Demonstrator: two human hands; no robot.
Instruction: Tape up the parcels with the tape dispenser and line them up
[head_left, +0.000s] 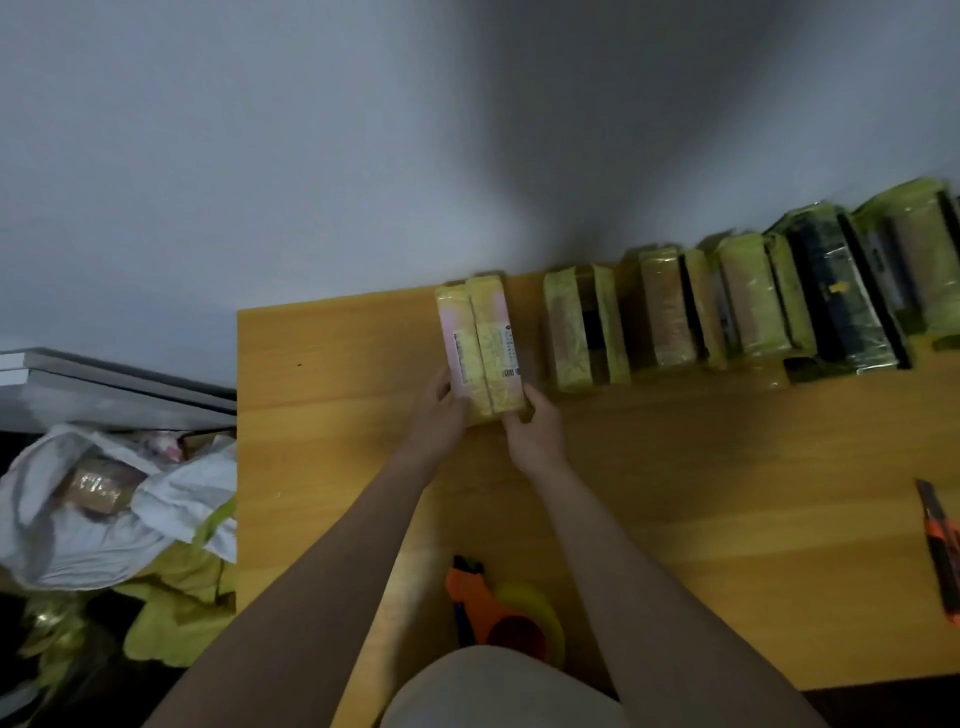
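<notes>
A pink parcel (480, 345) wrapped in yellow tape, with printed labels, lies on the wooden table (675, 493) near its back edge. My left hand (439, 413) grips its near left corner. My right hand (535, 428) grips its near right corner. To its right, several yellow-taped parcels (584, 330) stand in a row along the wall, running off to the far right. The orange tape dispenser (498, 613) with a yellow roll lies on the table close to my body, between my forearms.
An orange-and-black utility knife (943, 551) lies at the table's right edge. Left of the table, on the floor, a white bag (104, 519) holds a brown taped parcel (98, 486), with yellow scraps below it. Grey boards (119, 387) lean behind. A grey wall rises at the back.
</notes>
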